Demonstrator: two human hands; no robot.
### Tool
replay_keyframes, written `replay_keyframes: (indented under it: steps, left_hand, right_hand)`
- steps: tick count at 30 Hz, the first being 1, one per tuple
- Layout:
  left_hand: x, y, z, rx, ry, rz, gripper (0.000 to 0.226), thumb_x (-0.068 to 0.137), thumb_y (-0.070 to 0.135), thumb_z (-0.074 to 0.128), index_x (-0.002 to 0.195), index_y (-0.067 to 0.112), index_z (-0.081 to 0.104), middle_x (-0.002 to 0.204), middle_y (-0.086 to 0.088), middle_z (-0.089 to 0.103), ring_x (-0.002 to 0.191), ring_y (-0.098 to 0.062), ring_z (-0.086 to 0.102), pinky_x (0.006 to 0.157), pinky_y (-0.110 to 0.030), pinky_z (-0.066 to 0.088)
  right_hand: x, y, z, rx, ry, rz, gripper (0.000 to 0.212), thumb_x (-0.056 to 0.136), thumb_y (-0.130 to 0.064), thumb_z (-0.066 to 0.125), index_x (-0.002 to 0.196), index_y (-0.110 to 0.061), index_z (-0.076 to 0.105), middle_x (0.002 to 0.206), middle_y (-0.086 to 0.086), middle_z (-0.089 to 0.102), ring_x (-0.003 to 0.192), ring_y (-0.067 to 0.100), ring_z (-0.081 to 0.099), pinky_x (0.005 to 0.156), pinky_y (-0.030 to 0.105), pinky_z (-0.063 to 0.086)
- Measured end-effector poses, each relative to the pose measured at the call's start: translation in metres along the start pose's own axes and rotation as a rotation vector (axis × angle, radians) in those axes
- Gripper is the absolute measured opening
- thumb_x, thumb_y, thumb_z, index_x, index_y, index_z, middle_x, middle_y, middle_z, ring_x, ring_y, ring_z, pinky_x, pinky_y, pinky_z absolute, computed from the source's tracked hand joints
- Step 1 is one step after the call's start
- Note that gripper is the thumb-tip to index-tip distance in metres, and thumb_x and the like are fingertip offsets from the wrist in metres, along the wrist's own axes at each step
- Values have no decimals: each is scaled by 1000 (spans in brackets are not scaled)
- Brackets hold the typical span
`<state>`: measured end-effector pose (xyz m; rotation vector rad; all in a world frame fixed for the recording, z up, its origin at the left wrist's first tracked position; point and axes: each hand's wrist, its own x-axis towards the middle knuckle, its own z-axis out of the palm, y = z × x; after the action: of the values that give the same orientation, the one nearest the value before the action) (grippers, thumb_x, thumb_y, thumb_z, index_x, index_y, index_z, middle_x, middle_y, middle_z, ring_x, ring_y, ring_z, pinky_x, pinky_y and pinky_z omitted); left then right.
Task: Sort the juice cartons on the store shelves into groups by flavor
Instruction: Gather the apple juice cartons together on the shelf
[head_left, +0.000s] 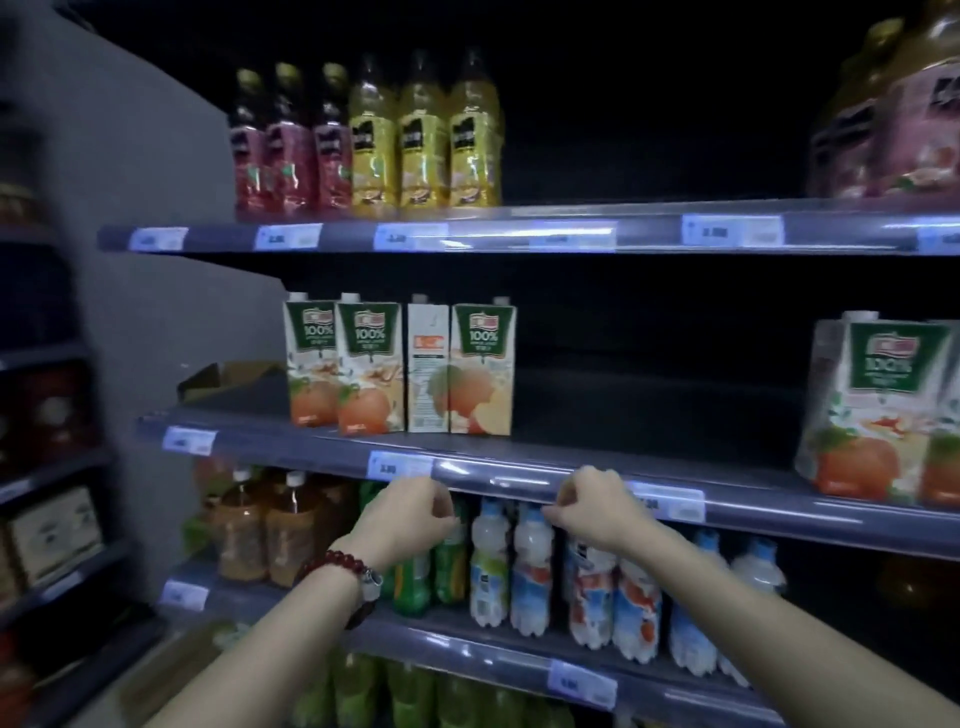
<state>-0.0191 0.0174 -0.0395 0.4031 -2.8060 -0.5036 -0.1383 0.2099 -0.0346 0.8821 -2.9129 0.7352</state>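
Several tall juice cartons (400, 364) stand in a row on the middle shelf (571, 467), green-topped with orange fruit on the front; one of them (428, 364) is turned side-on. Another group of the same cartons (883, 410) stands at the right end of that shelf. My left hand (410, 519), with a red bead bracelet on its wrist, hangs just below the shelf's front edge with fingers curled and holds nothing. My right hand (597, 504) is beside it, also curled and holding nothing. Both hands are below and in front of the left carton row.
An open cardboard tray (223, 382) lies left of the cartons. Red and yellow juice bottles (369, 140) fill the top shelf. Small white and green bottles (519, 566) and amber bottles (260, 525) stand on the shelf under my hands. The middle shelf between the carton groups is dark.
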Motion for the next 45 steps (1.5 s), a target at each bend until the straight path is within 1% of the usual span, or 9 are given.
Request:
replay_keyframes:
  steps: [5, 14, 18, 22, 25, 29, 34, 41, 45]
  left_hand:
    - [29, -26, -20, 34, 69, -35, 20, 89, 28, 61, 69, 24, 62, 79, 4, 66, 84, -17, 65, 72, -33, 55]
    - [61, -90, -65, 51, 204, -164, 18, 88, 28, 61, 84, 15, 74, 86, -4, 73, 84, -22, 67, 75, -38, 57]
    - [78, -134, -85, 44, 291, -232, 21, 87, 27, 62, 83, 11, 75, 85, -6, 72, 80, -23, 66, 67, -33, 55]
    - [98, -185, -102, -10, 438, -288, 24, 87, 30, 64, 101, 11, 69, 97, -9, 70, 90, -28, 63, 71, -33, 50]
    - [116, -216, -111, -90, 498, -261, 46, 87, 36, 67, 122, 7, 56, 114, -16, 65, 106, -33, 60, 82, -38, 50]
    - [142, -239, -115, -287, 461, -214, 76, 82, 45, 71, 136, 1, 42, 130, -20, 56, 119, -35, 54, 85, -35, 44]
    - [167, -250, -101, -560, 333, -152, 62, 75, 42, 79, 121, 13, 47, 120, -6, 63, 89, -15, 56, 63, -18, 43]
    - [185, -269, -98, -717, 330, -56, 60, 70, 39, 84, 116, 26, 49, 91, 18, 58, 76, 5, 53, 56, -14, 43]
    - [188, -279, -104, -751, 287, -17, 52, 69, 36, 85, 108, 30, 51, 88, 23, 59, 77, 6, 56, 50, -10, 45]
  right_hand:
    - [45, -37, 7, 91, -18, -107, 26, 85, -35, 66, 82, -9, 69, 83, 9, 71, 84, 26, 68, 74, 39, 56]
    - [107, -110, 38, 166, 5, -244, 23, 87, -32, 66, 74, -13, 67, 83, 7, 69, 85, 26, 66, 77, 38, 55]
    - [131, -139, 55, 222, 89, -248, 21, 89, -33, 65, 92, -13, 71, 90, 4, 70, 88, 23, 62, 76, 35, 52]
    - [153, -171, 75, 316, 235, -233, 28, 91, -34, 64, 112, -15, 63, 87, -1, 61, 81, 18, 58, 73, 31, 49]
    - [162, -190, 90, 346, 347, -157, 29, 92, -36, 62, 107, -11, 62, 88, 3, 66, 79, 20, 62, 71, 33, 52]
    - [166, -211, 108, 286, 460, -53, 43, 92, -49, 59, 92, -6, 56, 90, 8, 62, 72, 18, 55, 55, 28, 41]
    - [172, -228, 114, 316, 510, 64, 56, 81, -58, 68, 99, -7, 53, 105, 9, 52, 85, 19, 46, 71, 29, 35]
    - [172, -234, 126, 345, 601, 68, 72, 76, -57, 73, 120, -3, 49, 111, 7, 45, 101, 20, 45, 81, 26, 35]
    - [173, -242, 133, 466, 596, 49, 69, 73, -49, 80, 113, -9, 41, 115, 7, 52, 103, 21, 52, 83, 30, 43]
